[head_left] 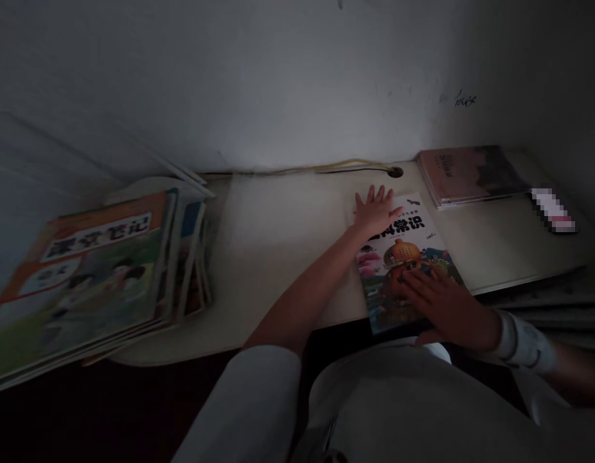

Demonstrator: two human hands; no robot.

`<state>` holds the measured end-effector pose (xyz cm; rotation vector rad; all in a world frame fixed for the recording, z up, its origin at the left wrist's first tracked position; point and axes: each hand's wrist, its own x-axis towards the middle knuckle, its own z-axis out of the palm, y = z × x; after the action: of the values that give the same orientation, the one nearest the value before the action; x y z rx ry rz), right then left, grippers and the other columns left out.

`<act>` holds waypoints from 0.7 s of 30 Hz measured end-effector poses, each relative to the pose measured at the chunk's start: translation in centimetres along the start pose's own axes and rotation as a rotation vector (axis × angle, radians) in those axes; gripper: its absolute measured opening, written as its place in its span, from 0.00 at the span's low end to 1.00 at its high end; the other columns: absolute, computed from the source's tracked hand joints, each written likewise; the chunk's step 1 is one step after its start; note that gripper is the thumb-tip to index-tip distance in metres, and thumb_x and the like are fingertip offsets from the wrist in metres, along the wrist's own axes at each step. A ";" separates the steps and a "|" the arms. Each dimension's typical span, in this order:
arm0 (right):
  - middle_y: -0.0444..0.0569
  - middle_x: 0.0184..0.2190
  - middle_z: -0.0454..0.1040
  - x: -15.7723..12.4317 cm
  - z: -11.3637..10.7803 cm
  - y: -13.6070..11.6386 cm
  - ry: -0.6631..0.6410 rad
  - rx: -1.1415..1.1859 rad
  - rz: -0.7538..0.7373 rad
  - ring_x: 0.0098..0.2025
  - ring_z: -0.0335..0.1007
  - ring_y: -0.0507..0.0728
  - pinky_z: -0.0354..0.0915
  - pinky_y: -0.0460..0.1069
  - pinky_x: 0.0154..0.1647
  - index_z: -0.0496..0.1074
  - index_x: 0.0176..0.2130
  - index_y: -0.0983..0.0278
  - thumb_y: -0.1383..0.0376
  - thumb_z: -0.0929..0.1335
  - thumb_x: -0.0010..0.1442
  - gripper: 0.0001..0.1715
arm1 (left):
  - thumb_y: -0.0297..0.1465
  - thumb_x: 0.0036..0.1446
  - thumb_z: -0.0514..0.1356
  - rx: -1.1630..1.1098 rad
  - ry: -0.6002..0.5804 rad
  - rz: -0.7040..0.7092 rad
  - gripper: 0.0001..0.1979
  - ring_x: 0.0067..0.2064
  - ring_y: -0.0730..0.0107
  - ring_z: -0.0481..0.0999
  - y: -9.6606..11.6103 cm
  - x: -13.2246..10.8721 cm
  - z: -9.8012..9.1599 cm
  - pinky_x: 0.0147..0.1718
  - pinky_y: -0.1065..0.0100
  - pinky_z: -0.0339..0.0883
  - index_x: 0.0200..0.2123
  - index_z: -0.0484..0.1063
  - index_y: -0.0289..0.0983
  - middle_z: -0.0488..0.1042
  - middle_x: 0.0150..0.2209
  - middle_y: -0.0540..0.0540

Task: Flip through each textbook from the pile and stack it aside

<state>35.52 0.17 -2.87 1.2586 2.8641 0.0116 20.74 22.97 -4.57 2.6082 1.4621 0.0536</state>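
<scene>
Palms press flat, gripping nothing: left hand [374, 209] spread open on the far end of the picture book [413, 247], right hand [442, 299] open on its near end. The book lies at the near edge of the desk [278, 244], so even pressure should keep it from sliding.

A dim, scuffed pale wall [297, 83] rises behind the cream worktop [278, 244]; a cable hole [395, 172] sits far right.

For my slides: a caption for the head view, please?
Left hand and right hand rest flat on a colourful book on a pale desk.
</scene>
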 end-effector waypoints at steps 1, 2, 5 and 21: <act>0.64 0.64 0.52 0.3 0.2 -0.2 0.004 0.020 -0.021 0.65 0.46 0.69 0.44 0.67 0.61 0.51 0.64 0.69 0.39 0.62 0.54 0.52 | 0.52 0.60 0.33 -0.002 -0.014 0.013 0.36 0.68 0.49 0.36 0.2 0.1 0.0 0.60 0.40 0.36 0.66 0.44 0.40 0.41 0.68 0.42; 0.63 0.64 0.51 0.5 0.4 -0.4 0.004 0.040 -0.036 0.65 0.45 0.69 0.43 0.67 0.61 0.50 0.65 0.68 0.40 0.63 0.54 0.51 | 0.52 0.60 0.34 -0.006 -0.034 0.023 0.36 0.68 0.49 0.36 0.3 0.2 0.0 0.60 0.40 0.35 0.66 0.44 0.40 0.41 0.68 0.42; 0.64 0.64 0.51 1.3 0.7 -0.8 0.024 0.080 0.005 0.66 0.45 0.69 0.44 0.67 0.61 0.49 0.65 0.69 0.42 0.64 0.54 0.52 | 0.53 0.60 0.35 -0.028 -0.066 0.023 0.37 0.68 0.48 0.36 0.6 0.5 -0.1 0.60 0.39 0.36 0.66 0.43 0.39 0.40 0.68 0.41; 0.63 0.46 0.73 -6.5 1.9 5.0 0.206 -0.002 0.791 0.46 0.70 0.65 0.66 0.57 0.43 0.65 0.53 0.70 0.52 0.62 0.61 0.29 | 0.46 0.54 0.57 0.021 -0.146 -0.007 0.22 0.45 0.54 0.74 0.1 2.6 -3.3 0.39 0.65 0.65 0.44 0.73 0.35 0.76 0.42 0.36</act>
<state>43.59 -1.21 -4.61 2.3989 2.2824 0.1563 21.82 25.56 -1.40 2.5623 1.4292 -0.1503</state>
